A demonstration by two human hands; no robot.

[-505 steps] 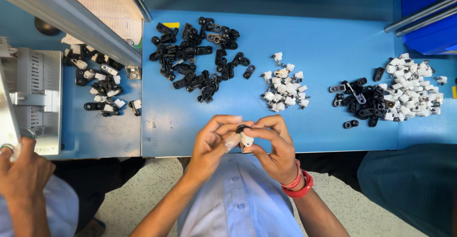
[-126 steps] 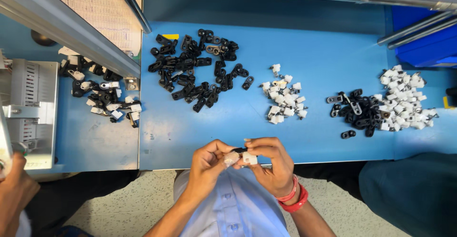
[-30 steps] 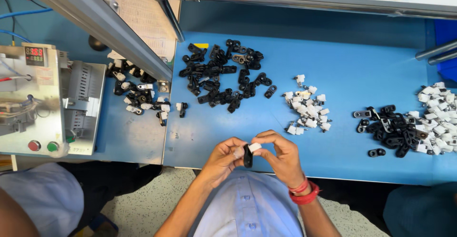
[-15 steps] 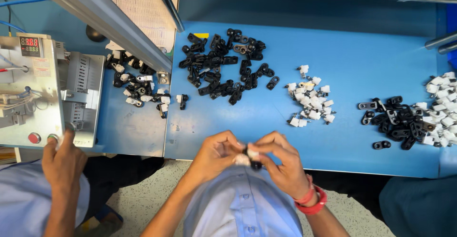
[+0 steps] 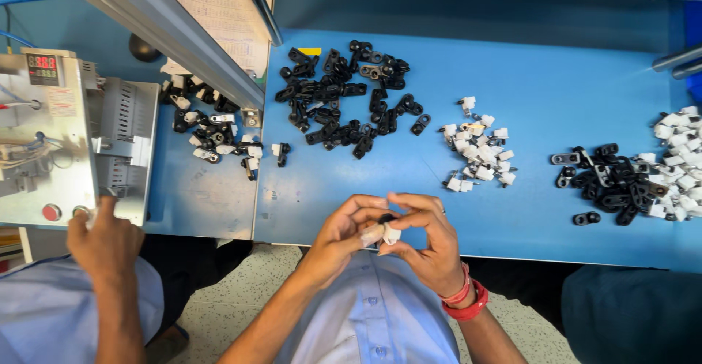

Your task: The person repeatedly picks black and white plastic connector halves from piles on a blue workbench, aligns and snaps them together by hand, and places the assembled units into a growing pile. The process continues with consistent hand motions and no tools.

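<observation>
Head view: small white clip (image 5: pixel 390 234) with black part, pinched between left hand (image 5: pixel 342 232) and right hand (image 5: pixel 428 243) grips above counter (image 5: pixel 556 225) edge.

Clip heap (image 5: pixel 344 93) left on table (image 5: pixel 556 79), small-piece pile (image 5: pixel 479 155) right of it, machine (image 5: pixel 51 137) far left

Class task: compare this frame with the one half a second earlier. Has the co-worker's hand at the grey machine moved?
Yes. The co-worker's hand has risen toward the grey machine, its fingers now meeting the lower edge beside the red button.
</observation>
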